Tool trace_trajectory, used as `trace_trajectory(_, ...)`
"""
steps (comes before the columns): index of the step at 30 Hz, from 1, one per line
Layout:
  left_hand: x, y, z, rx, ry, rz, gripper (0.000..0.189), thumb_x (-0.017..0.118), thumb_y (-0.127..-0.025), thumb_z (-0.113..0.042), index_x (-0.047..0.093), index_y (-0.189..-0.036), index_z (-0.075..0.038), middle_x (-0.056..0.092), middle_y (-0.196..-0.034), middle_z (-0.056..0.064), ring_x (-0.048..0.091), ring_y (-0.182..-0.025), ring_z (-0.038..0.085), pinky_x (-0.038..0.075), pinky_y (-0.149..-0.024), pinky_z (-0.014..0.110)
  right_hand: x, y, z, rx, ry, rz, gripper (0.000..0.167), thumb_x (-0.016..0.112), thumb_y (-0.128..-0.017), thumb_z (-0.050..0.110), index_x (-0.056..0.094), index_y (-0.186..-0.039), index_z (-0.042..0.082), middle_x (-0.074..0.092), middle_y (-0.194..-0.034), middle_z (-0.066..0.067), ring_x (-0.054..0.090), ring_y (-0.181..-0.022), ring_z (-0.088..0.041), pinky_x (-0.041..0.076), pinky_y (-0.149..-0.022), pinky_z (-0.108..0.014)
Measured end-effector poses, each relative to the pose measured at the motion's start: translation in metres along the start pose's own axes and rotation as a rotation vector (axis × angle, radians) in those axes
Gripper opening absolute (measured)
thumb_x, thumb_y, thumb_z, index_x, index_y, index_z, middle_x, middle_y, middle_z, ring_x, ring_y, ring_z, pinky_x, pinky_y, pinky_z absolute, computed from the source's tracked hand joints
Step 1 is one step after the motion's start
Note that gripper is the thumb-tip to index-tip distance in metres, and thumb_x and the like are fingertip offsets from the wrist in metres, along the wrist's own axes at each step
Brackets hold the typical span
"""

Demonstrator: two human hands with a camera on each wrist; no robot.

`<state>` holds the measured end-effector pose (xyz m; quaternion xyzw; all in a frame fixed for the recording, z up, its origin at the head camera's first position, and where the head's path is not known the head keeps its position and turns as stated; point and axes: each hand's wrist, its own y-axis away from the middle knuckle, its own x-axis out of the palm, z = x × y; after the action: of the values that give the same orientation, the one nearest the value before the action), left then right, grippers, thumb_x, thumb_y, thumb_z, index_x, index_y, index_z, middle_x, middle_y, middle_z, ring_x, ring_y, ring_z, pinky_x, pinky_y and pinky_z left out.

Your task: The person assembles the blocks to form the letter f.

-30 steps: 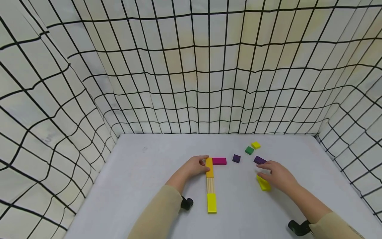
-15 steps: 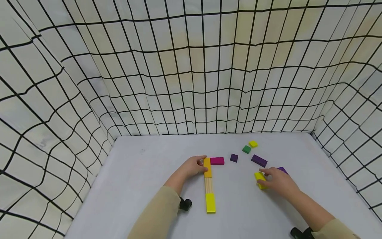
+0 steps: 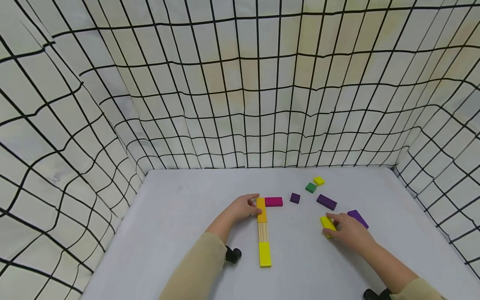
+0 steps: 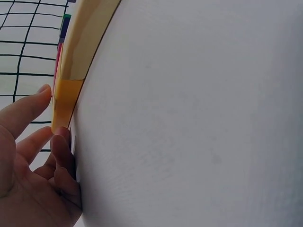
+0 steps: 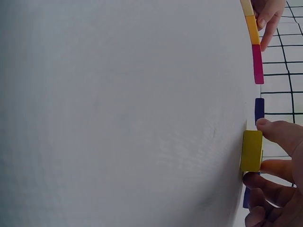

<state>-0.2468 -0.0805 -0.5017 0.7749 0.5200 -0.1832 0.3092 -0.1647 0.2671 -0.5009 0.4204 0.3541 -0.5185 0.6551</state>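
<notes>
My left hand (image 3: 241, 208) holds an orange block (image 3: 261, 213), thumb at its near left side and forefinger at its far end. The orange block heads a straight row with a plain wooden block (image 3: 263, 232) and a bright yellow block (image 3: 264, 254). A magenta block (image 3: 273, 202) lies crosswise against its right side. Farther right, my right hand (image 3: 350, 231) pinches a second yellow block (image 3: 327, 223) between thumb and fingers; the right wrist view shows this yellow block (image 5: 251, 150) with the thumb at one end and fingers at the other.
Around the right hand lie a long purple block (image 3: 326, 202) and another purple block (image 3: 358, 219), partly behind the hand. Beyond are a dark purple cube (image 3: 295, 198), a green block (image 3: 311, 188) and a small yellow block (image 3: 318, 181). Black netting (image 3: 240, 89) encloses the white table (image 3: 180, 225).
The right hand has drawn away from the long purple block and taken hold of the yellow one, uncovering the other purple block. The left hand keeps its place on the orange block.
</notes>
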Motion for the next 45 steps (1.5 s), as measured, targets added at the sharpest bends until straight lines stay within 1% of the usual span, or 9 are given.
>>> trace_trajectory(5, 0.0, 0.001, 0.0, 0.001, 0.003, -0.004, 0.063, 0.076, -0.088, -0.028, 0.052, -0.145, -0.02, 0.057, -0.095, 0.004, 0.052, -0.086, 0.02, 0.042, -0.076, 0.034, 0.001, 0.0, 0.0, 0.0, -0.009, -0.005, 0.069, 0.076, -0.084, 0.045, 0.059, -0.136, 0.004, 0.061, -0.09, -0.003, 0.051, -0.079, -0.019, 0.047, -0.069, -0.035)
trace_trajectory(8, 0.001, 0.003, 0.0, 0.009, -0.006, -0.011, 0.062, 0.076, -0.088, -0.03, 0.052, -0.145, -0.021, 0.058, -0.1, 0.004, 0.053, -0.091, 0.021, 0.046, -0.081, 0.037, 0.002, 0.0, 0.0, -0.003, -0.003, -0.014, 0.066, 0.076, -0.084, 0.043, 0.06, -0.135, 0.004, 0.061, -0.089, -0.002, 0.051, -0.078, -0.019, 0.046, -0.067, -0.033)
trace_trajectory(12, 0.002, 0.007, 0.001, 0.031, -0.045, -0.034, 0.062, 0.075, -0.088, -0.031, 0.053, -0.145, -0.023, 0.059, -0.115, 0.006, 0.053, -0.103, 0.024, 0.046, -0.096, 0.044, 0.002, 0.0, -0.001, -0.01, 0.018, -0.031, 0.06, 0.076, -0.086, 0.04, 0.063, -0.132, 0.004, 0.066, -0.096, -0.005, 0.055, -0.082, -0.02, 0.051, -0.073, -0.039)
trace_trajectory(15, 0.001, 0.014, 0.003, 0.045, -0.071, -0.048, 0.06, 0.076, -0.088, -0.032, 0.054, -0.144, -0.025, 0.058, -0.123, 0.008, 0.052, -0.109, 0.026, 0.044, -0.1, 0.048, 0.001, 0.001, -0.001, -0.011, 0.027, -0.039, 0.057, 0.075, -0.087, 0.039, 0.064, -0.131, 0.005, 0.068, -0.108, -0.014, 0.06, -0.091, -0.026, 0.052, -0.08, -0.047)
trace_trajectory(19, 0.0, 0.026, 0.006, 0.062, -0.077, -0.046, 0.057, 0.076, -0.088, -0.033, 0.057, -0.141, -0.027, 0.059, -0.124, 0.007, 0.052, -0.104, 0.025, 0.046, -0.094, 0.045, 0.001, 0.002, -0.001, -0.01, 0.029, -0.051, 0.051, 0.075, -0.087, 0.035, 0.066, -0.129, 0.006, 0.066, -0.119, -0.02, 0.061, -0.103, -0.035, 0.05, -0.086, -0.054)
trace_trajectory(25, 0.003, 0.05, 0.005, 0.099, -0.1, -0.017, 0.053, 0.077, -0.087, -0.035, 0.061, -0.137, -0.031, 0.058, -0.116, 0.003, 0.052, -0.09, 0.02, 0.05, -0.074, 0.032, -0.002, 0.004, 0.0, -0.025, 0.02, -0.07, 0.045, 0.077, -0.086, 0.03, 0.069, -0.125, 0.008, 0.067, -0.119, -0.021, 0.06, -0.109, -0.041, 0.049, -0.087, -0.055)
trace_trajectory(29, 0.008, 0.068, 0.004, 0.136, -0.129, 0.014, 0.052, 0.078, -0.086, -0.034, 0.062, -0.136, -0.03, 0.056, -0.113, 0.003, 0.052, -0.083, 0.017, 0.049, -0.066, 0.029, -0.005, 0.004, 0.001, -0.035, 0.017, -0.074, 0.045, 0.078, -0.085, 0.03, 0.07, -0.125, 0.01, 0.067, -0.12, -0.021, 0.058, -0.113, -0.044, 0.048, -0.089, -0.057)
trace_trajectory(37, 0.016, 0.095, 0.002, 0.14, -0.188, 0.079, 0.052, 0.08, -0.083, -0.037, 0.065, -0.132, -0.034, 0.055, -0.11, -0.001, 0.052, -0.078, 0.013, 0.046, -0.067, 0.028, -0.006, -0.001, 0.005, -0.073, 0.012, -0.084, 0.045, 0.077, -0.086, 0.032, 0.07, -0.125, 0.012, 0.068, -0.118, -0.018, 0.059, -0.109, -0.042, 0.047, -0.089, -0.059)
trace_trajectory(45, 0.026, 0.106, 0.003, 0.084, -0.232, 0.138, 0.055, 0.083, -0.08, -0.036, 0.065, -0.131, -0.039, 0.055, -0.108, -0.003, 0.052, -0.079, 0.012, 0.048, -0.07, 0.027, -0.006, -0.007, 0.016, -0.11, 0.012, -0.077, 0.041, 0.076, -0.087, 0.029, 0.07, -0.125, 0.014, 0.068, -0.116, -0.015, 0.06, -0.105, -0.037, 0.049, -0.087, -0.055)
